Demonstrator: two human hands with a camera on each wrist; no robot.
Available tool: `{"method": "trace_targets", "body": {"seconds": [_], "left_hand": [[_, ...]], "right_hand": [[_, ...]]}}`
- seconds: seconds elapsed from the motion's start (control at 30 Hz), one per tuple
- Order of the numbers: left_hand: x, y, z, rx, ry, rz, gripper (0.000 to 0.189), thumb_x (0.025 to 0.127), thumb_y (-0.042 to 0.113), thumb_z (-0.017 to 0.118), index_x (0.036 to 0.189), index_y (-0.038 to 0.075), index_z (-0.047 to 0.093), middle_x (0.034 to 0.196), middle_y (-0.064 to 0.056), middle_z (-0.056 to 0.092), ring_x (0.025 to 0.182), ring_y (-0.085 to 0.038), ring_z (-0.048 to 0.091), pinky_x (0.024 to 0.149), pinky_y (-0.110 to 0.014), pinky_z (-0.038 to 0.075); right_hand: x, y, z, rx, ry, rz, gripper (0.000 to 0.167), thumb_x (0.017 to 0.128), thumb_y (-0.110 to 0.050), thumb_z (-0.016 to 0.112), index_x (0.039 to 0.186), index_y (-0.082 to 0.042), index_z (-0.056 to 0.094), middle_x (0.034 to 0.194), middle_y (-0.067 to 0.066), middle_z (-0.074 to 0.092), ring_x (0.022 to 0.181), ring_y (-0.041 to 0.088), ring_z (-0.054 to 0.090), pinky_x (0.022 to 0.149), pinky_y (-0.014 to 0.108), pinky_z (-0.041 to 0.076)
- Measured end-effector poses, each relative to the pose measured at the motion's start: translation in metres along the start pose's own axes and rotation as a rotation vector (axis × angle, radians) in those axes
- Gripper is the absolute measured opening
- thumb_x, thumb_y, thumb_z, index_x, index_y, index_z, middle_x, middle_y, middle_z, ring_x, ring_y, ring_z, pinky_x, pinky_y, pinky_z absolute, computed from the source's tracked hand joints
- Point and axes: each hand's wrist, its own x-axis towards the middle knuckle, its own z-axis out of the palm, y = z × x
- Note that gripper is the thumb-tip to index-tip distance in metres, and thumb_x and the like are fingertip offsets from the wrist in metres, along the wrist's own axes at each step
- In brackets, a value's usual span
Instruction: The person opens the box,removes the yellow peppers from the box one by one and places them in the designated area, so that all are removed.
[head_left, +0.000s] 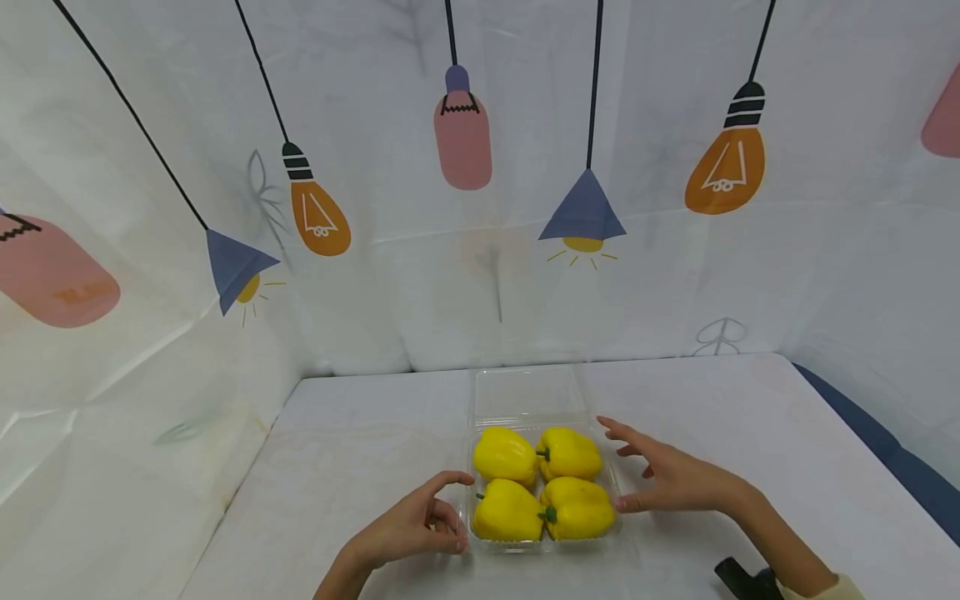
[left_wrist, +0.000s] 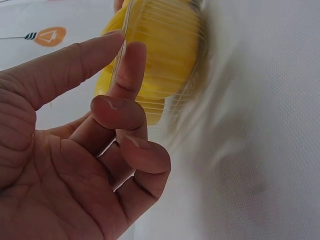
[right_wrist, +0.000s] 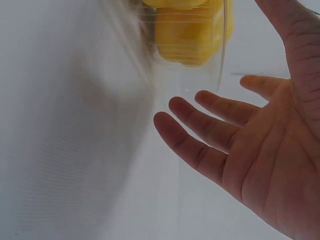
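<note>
A clear plastic clamshell box [head_left: 510, 547] lies on the table with its lid [head_left: 528, 393] folded open toward the back. Several yellow bell peppers fill it in two rows, among them a front-right pepper [head_left: 579, 510] with a green stem. At the box's left side, my left hand [head_left: 411, 527] pinches the rim between thumb [left_wrist: 75, 62] and forefinger; its other fingers curl below. Beside the right wall my right hand [head_left: 678, 479] has its fingers spread, thumb near the front-right corner. In the right wrist view its fingers [right_wrist: 200, 150] hold nothing.
The box stands on a white-covered table [head_left: 360, 433]. Behind it hangs a white curtain [head_left: 390, 317] printed with lamps and bulbs. A black object [head_left: 738, 579] sits by the right wrist, and dark blue fabric [head_left: 892, 458] shows past the table's right edge.
</note>
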Motion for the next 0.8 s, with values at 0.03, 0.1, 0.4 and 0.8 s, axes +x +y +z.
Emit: {"method": "trace_targets", "body": {"seconds": [0.03, 0.1, 0.4, 0.8], "left_hand": [[0.0, -0.0004, -0.0001, 0.001, -0.001, 0.001, 0.066, 0.085, 0.01, 0.068, 0.14, 0.011, 0.031, 0.089, -0.014, 0.068, 0.078, -0.02, 0.064, 0.07, -0.028, 0.052], [0.0001, -0.0011, -0.0004, 0.002, -0.003, 0.003, 0.066, 0.086, 0.01, 0.068, 0.14, 0.011, 0.031, 0.089, -0.013, 0.069, 0.078, -0.02, 0.064, 0.07, -0.028, 0.052], [0.0011, -0.0057, -0.0013, 0.001, -0.012, -0.001, 0.067, 0.085, 0.012, 0.068, 0.141, 0.012, 0.03, 0.088, -0.009, 0.069, 0.078, -0.018, 0.064, 0.07, -0.028, 0.052], [-0.0003, -0.0023, -0.0005, 0.001, -0.006, 0.014, 0.067, 0.085, 0.01, 0.068, 0.14, 0.01, 0.031, 0.088, -0.011, 0.069, 0.077, -0.018, 0.064, 0.067, -0.027, 0.051]], "right_hand": [[-0.0004, 0.0006, 0.0005, 0.004, -0.004, -0.002, 0.101, 0.073, -0.045, 0.077, 0.148, -0.04, 0.009, 0.149, 0.017, 0.029, 0.124, 0.037, 0.043, 0.085, 0.051, 0.047], [-0.0012, 0.0018, 0.0015, 0.006, -0.011, -0.006, 0.102, 0.074, -0.045, 0.077, 0.149, -0.04, 0.008, 0.149, 0.017, 0.028, 0.124, 0.036, 0.043, 0.084, 0.048, 0.048], [-0.0045, 0.0049, 0.0045, 0.01, -0.033, -0.039, 0.106, 0.075, -0.041, 0.078, 0.151, -0.03, 0.005, 0.15, 0.017, 0.025, 0.124, 0.036, 0.043, 0.082, 0.04, 0.048], [-0.0065, 0.0071, 0.0097, 0.028, -0.042, -0.061, 0.107, 0.075, -0.037, 0.078, 0.151, -0.029, 0.003, 0.151, 0.018, 0.023, 0.125, 0.039, 0.041, 0.092, 0.059, 0.04]]}}
